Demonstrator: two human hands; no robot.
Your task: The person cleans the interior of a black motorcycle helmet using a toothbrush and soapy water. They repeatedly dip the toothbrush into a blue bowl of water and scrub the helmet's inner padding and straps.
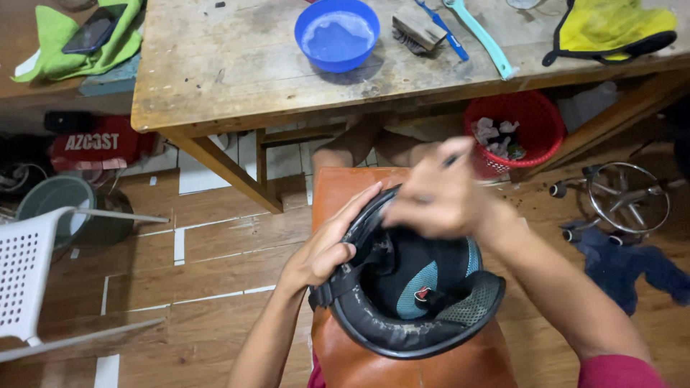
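Item: black helmet (402,287), turned upside down, shell resting on an orange-brown padded seat (345,359) near the viewer. Lining dark with teal panels; worn rim padding; a small red strap buckle (422,293) lies inside.

Left hand (327,248): grasping the helmet's left rim, thumb over the edge, steadying it.

Right hand (438,197): blurred above the far rim, fingers curled on what seems a thin dark object; what it grips cannot be told.

Risks, as judged: the rounded shell sits on a smooth seat, so a hard push from the right hand could rock or slide it off if the left hand loosens. The frayed rim padding may tear further under rubbing.

Surroundings: far, a wooden table (215,79) with a blue bowl (336,34) of pale liquid, a scrubbing brush (418,30), a teal tool handle (480,37) and a yellow cloth (611,29).

Packages and signs: a red rectangular box (97,144) with white lettering, far left under the side table. A red plastic basket (517,129) of crumpled waste, right, under the table. A white perforated chair (29,273), near left.
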